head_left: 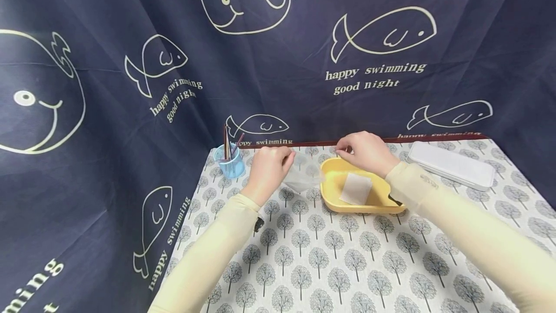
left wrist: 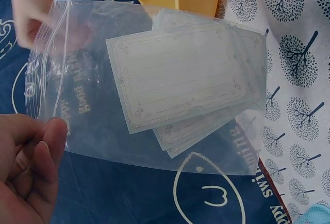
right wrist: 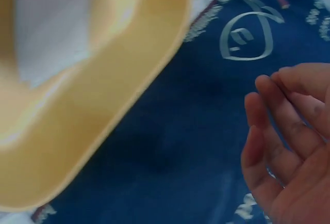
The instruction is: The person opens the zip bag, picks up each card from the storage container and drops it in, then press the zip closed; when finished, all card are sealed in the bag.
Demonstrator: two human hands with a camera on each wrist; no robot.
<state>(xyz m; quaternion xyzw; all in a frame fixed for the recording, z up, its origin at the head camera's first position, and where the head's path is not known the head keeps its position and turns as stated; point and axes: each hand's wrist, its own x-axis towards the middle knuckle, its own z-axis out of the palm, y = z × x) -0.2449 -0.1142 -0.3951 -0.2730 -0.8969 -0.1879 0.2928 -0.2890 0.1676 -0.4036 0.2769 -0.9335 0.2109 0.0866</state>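
Note:
My left hand [head_left: 268, 168] pinches the top edge of a clear zip bag [left wrist: 87, 131] between thumb and fingers. Several pale cards [left wrist: 178, 74] with ornate borders and ruled lines lie fanned inside it. In the head view the bag hangs just left of a yellow tub [head_left: 365, 210]. My right hand [head_left: 367, 151] is over the tub's far right side, its fingers loosely bent, and nothing shows between them in the right wrist view. Inside the tub lies a small white rectangular packet or stack of paper [head_left: 356, 188].
A light blue cup [head_left: 233, 166] with several pencils or sticks stands at the table's back left. Behind the right forearm lies a white oblong case [head_left: 451, 166]. The tree-patterned tablecloth [head_left: 319, 265] covers the table, and a dark blue curtain [head_left: 269, 76] hangs behind.

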